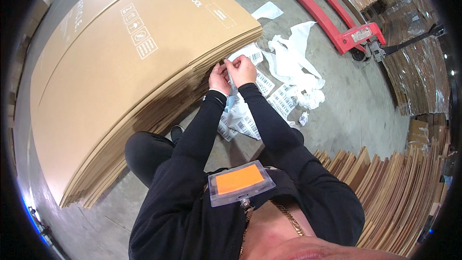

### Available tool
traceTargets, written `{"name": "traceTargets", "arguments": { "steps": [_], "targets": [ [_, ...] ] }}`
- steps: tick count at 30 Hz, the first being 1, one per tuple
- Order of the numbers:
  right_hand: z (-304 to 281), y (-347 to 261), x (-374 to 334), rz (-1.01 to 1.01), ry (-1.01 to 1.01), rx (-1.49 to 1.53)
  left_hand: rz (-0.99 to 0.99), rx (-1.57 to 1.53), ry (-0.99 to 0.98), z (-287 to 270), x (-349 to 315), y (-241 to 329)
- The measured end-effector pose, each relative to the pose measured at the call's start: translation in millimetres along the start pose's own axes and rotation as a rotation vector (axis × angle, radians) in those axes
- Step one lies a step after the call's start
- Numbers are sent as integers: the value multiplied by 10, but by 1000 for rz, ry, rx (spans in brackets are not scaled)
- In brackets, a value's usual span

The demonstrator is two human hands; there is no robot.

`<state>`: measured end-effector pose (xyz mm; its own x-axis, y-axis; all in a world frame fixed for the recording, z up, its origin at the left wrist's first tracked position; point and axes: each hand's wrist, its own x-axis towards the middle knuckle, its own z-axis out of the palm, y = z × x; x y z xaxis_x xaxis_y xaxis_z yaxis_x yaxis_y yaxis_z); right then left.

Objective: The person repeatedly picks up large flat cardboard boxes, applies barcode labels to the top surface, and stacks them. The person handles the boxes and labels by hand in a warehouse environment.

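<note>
Both my hands are together at the right edge of a tall stack of flat brown cardboard boxes (168,43). My left hand (220,79) is half turned up, its fingers curled in toward the other hand. Over it, my right hand (243,71) pinches with thumb and forefinger. What lies between the fingertips is too small to make out. Just below and beyond the hands, white label sheets (283,100) with black barcodes are spread over the floor. Crumpled white backing paper (297,62) lies to their right.
A red pallet jack (344,38) stands at the far right. Behind it are plastic-wrapped cardboard stacks (414,74). More flat cardboard (385,188) stands on edge at the near right. A small crumpled ball (303,118) rests on the grey concrete floor (356,110).
</note>
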<state>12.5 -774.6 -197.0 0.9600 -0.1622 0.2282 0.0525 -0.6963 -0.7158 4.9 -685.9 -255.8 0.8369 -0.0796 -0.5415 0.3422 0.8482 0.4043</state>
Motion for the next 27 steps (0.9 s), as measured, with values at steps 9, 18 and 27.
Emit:
{"name": "traceTargets", "arguments": {
  "steps": [9, 18, 27],
  "targets": [
    [-4, -61, 77, 53, -108, -196, 149, 46, 99, 116, -137, -145],
    [-108, 530, -65, 128, -26, 345, 250, 252, 92, 219, -101, -133],
    [-786, 915, -612, 446, 21, 1101, 328, 306, 189, 186, -103, -36]
  ]
}}
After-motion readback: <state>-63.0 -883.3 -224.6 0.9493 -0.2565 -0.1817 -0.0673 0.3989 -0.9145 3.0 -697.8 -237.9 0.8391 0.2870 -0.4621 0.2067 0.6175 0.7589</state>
